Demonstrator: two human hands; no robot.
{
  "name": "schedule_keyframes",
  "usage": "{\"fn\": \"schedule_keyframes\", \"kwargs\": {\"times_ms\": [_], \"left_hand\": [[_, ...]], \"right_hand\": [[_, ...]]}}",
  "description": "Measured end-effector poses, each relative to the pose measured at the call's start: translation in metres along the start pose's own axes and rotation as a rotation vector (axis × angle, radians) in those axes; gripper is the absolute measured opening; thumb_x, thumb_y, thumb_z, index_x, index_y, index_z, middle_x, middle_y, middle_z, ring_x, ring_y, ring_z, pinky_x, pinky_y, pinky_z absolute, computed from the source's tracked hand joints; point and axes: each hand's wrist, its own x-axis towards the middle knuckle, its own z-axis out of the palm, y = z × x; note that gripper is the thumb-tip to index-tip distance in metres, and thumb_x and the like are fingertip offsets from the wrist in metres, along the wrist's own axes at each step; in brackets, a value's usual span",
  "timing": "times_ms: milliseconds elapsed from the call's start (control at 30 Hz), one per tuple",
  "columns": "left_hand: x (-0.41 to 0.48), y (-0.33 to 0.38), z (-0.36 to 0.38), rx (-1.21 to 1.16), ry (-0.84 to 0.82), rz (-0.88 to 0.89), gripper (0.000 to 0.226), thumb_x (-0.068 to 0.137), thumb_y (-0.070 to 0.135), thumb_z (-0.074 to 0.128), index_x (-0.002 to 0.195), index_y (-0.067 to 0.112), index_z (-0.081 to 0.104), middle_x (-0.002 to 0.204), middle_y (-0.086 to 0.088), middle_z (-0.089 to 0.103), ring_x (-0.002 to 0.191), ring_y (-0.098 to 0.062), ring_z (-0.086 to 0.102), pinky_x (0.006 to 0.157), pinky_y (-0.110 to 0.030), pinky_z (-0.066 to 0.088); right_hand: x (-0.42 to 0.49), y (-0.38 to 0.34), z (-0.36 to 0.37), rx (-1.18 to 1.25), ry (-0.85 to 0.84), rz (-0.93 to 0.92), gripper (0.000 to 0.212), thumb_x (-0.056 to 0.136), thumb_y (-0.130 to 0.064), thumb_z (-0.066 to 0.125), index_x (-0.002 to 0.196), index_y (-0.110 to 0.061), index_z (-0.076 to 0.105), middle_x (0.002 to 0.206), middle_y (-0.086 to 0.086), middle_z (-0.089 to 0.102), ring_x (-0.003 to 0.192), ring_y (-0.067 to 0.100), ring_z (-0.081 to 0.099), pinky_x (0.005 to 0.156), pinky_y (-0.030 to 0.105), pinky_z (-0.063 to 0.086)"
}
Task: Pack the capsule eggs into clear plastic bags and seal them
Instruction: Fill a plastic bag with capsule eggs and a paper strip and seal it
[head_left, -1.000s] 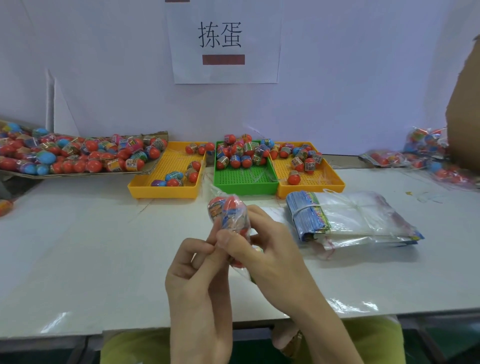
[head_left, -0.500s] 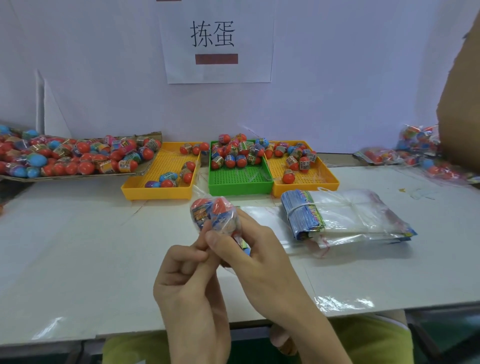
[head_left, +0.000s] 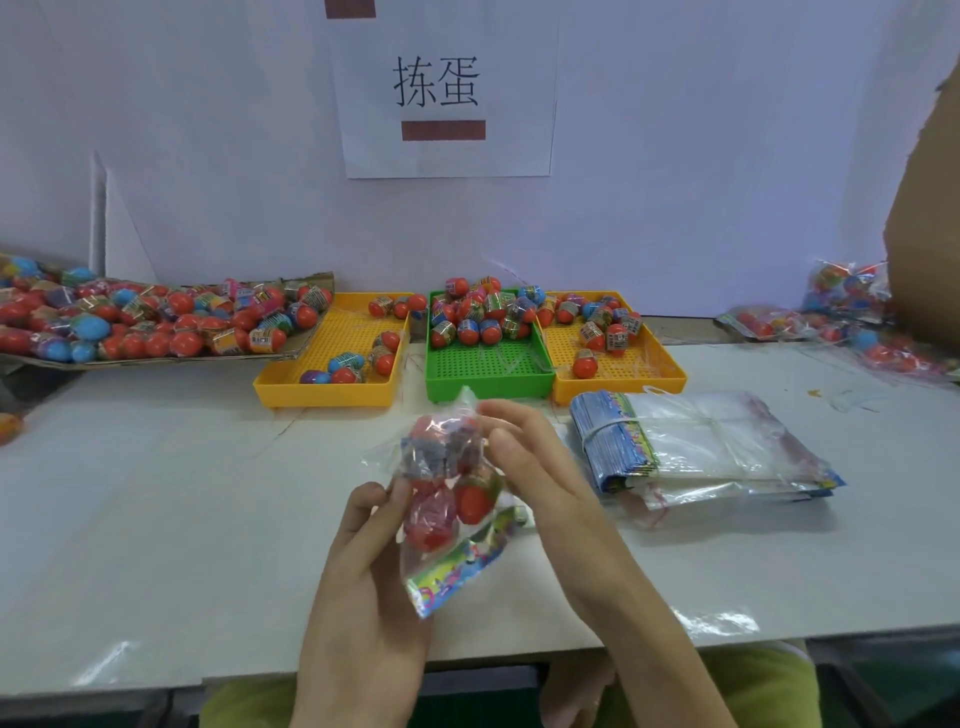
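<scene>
While our left hand (head_left: 363, 561) grips the filled bag (head_left: 447, 488) at centre above the surface (head_left: 156, 519), our right hand (head_left: 524, 457) now loosens at three o'clock, fingers relaxed against it.

Bright, even light; blurred hands
</scene>
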Motion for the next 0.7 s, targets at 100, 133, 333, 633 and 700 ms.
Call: {"fn": "schedule_keyframes", "kwargs": {"times_ms": [100, 133, 333, 633, 700], "left_hand": [[0.003, -0.001, -0.004, 0.061, -0.024, -0.078, 0.015, 0.08, 0.016, 0.065, 0.094, 0.017, 0.07, 0.099, -0.015, 0.076, 0.08, -0.025, 0.076, 0.065, -0.035, 0.062], [0.004, 0.001, -0.006, 0.09, -0.026, -0.079, 0.022, 0.082, 0.019, 0.066, 0.103, 0.016, 0.069, 0.104, -0.013, 0.075, 0.084, -0.026, 0.075, 0.069, -0.038, 0.061], [0.005, 0.004, -0.013, 0.376, 0.021, 0.087, 0.056, 0.062, 0.037, 0.083, 0.109, 0.01, 0.076, 0.109, -0.011, 0.076, 0.093, -0.022, 0.075, 0.064, -0.032, 0.061], [0.005, -0.004, -0.012, 0.3, 0.028, 0.21, 0.019, 0.071, 0.027, 0.068, 0.078, 0.019, 0.084, 0.088, -0.008, 0.079, 0.072, -0.017, 0.075, 0.052, -0.028, 0.059], [0.006, -0.001, -0.014, 0.216, 0.072, 0.241, 0.02, 0.075, 0.025, 0.065, 0.077, 0.018, 0.083, 0.092, -0.006, 0.079, 0.078, -0.016, 0.076, 0.055, -0.03, 0.062]], "right_hand": [[-0.006, 0.004, -0.012, 0.117, 0.001, 0.023, 0.038, 0.084, -0.032, 0.066, 0.12, -0.023, 0.063, 0.105, 0.005, 0.075, 0.088, 0.014, 0.071, 0.075, 0.021, 0.055], [-0.004, 0.003, -0.012, 0.131, 0.017, 0.017, 0.035, 0.081, -0.029, 0.068, 0.116, -0.022, 0.067, 0.1, 0.008, 0.075, 0.085, 0.017, 0.072, 0.074, 0.024, 0.057], [-0.007, 0.003, -0.015, -0.04, -0.019, -0.012, 0.027, 0.082, -0.025, 0.077, 0.108, -0.021, 0.071, 0.103, 0.015, 0.071, 0.095, 0.034, 0.069, 0.082, 0.041, 0.057], [-0.006, 0.003, -0.004, 0.205, 0.123, -0.038, 0.014, 0.079, -0.033, 0.072, 0.072, -0.021, 0.075, 0.079, 0.003, 0.072, 0.074, 0.016, 0.067, 0.065, 0.031, 0.056], [-0.005, 0.004, 0.0, 0.217, 0.18, -0.042, 0.018, 0.083, -0.033, 0.067, 0.076, -0.02, 0.076, 0.084, 0.005, 0.073, 0.073, 0.015, 0.066, 0.061, 0.029, 0.054]]}}
